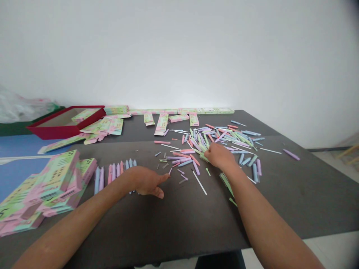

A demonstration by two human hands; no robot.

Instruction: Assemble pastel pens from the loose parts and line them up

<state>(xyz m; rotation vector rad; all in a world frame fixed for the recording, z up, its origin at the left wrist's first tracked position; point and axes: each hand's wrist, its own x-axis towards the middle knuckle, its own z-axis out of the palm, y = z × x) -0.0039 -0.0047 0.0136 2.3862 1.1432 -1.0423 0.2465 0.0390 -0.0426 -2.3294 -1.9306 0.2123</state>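
Well inside the table edge (pixel 196 252), the left hand (pixel 146 181) spreads — right hand (pixel 220 155) at pens (pixel 201 139), grip unclear.

Two bare arms reach in from the lower corners, the left forearm (pixel 81 222) slanting rightward, the right forearm (pixel 259 213) leftward. The left hand (pixel 147 182) stretches its index finger, thumb apart below; the right hand (pixel 220 155), farther forward, curls inward, fingertips hidden.
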